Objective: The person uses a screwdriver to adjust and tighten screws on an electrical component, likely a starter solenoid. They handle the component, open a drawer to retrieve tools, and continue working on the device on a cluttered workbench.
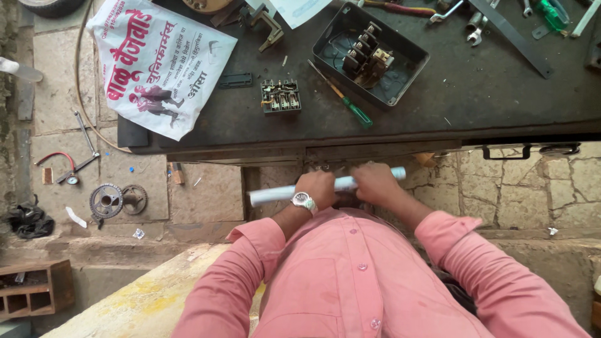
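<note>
— Below the near edge of the dark workbench (438,106), both hands meet on a white tube (275,194)!

— Grip?

— Left hand (318,188), with the wristwatch (303,201), is curled over the tube's middle; right hand (374,183) is wrapped round it nearer the right end. Both are closed tight on it, and it is held level against the pink shirt (350,275).

— On the bench?

— Green-handled screwdriver (343,97) beside an open grey switch box (369,53), with a printed white bag (159,62) far left.
</note>
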